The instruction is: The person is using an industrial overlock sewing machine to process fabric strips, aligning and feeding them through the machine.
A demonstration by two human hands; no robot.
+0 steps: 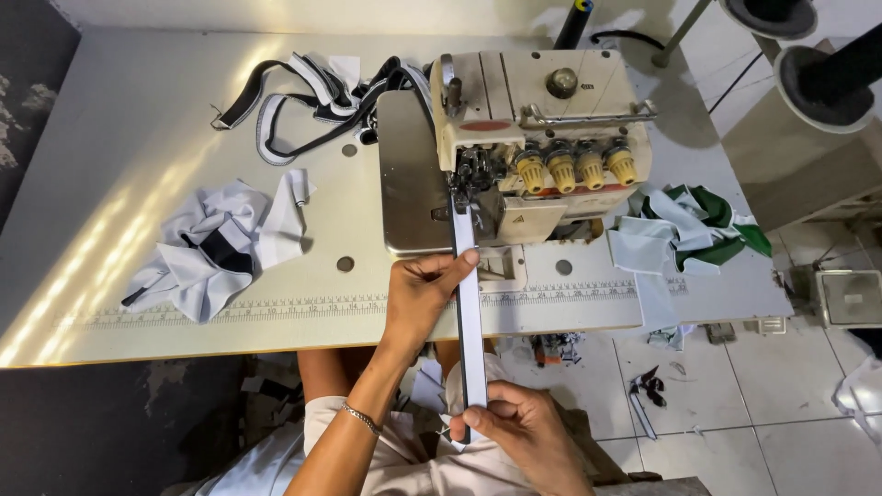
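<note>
At the front edge of the pale cream sewing table, a long narrow strip of white fabric edged in dark trim runs in a straight line from the needle area of the cream-coloured overlock machine with four yellow tension knobs back over the table's edge towards the person's lap. The left hand lies at that front edge with its fingertips pinching the strip just in front of the metal bed, probably so the band enters the presser foot square and does not drift sideways. The right hand is lower, off the table and near the lap, closed around the strip's near end; held this way the band is stretched taut between the two hands, which would keep it flat and untwisted as it feeds. A thin silver bracelet sits on the left wrist. Towards the back edge, behind and to the left of the machine, a tangle of black-and-white bands lies in loose loops, seemingly pieces of the same kind set out of the way. At the left half of the table a crumpled heap of white cloth pieces with a dark patch rests near the printed ruler along the front edge, and by the right edge a mixed pile of white and green fabric spills over.
</note>
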